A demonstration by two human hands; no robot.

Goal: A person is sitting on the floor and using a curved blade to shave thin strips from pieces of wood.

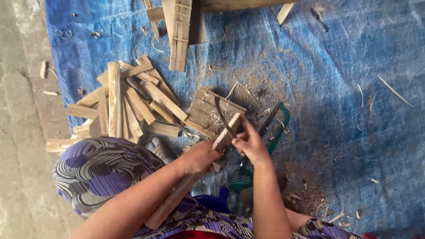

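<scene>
Between both hands: wood strip (195,177), long axis running up-right from the lap.
Left hand (199,156): fingers wrapped round the strip's middle.
Right hand (250,144): fingers pinching a curved blade (222,116) at the strip's far tip.

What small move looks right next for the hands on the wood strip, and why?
Probably draw the curved blade down the wood strip toward the body. The left hand grips the strip lower down, its top end propped over the small slatted board, and the right hand holds the blade against that end. Shavings around the board suggest more paring.
</scene>
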